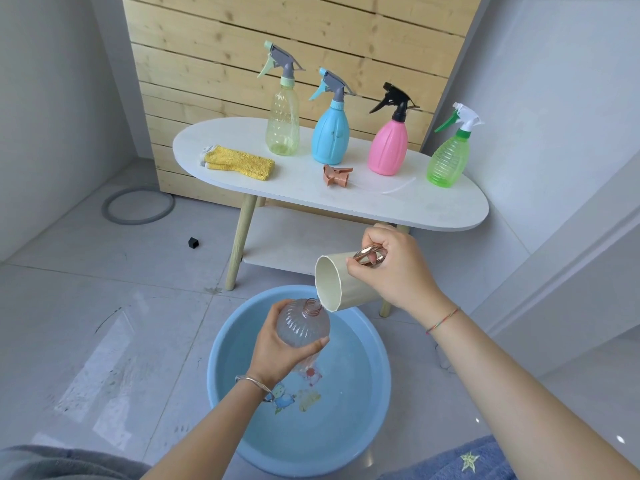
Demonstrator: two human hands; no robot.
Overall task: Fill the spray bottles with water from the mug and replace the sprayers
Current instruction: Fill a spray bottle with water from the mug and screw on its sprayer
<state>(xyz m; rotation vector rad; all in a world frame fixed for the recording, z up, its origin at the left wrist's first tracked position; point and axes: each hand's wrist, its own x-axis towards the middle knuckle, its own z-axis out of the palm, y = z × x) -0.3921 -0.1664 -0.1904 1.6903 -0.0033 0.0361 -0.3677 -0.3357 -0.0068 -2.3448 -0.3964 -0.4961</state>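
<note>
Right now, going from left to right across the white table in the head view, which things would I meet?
yellow cloth → pale yellow spray bottle → blue spray bottle → pink spray bottle → green spray bottle

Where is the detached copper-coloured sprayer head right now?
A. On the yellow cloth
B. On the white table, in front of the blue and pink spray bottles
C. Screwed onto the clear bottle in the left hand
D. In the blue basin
B: the sprayer head lies on the white table, just in front of the gap between the blue spray bottle and the pink spray bottle, its tube trailing to the right.
</note>
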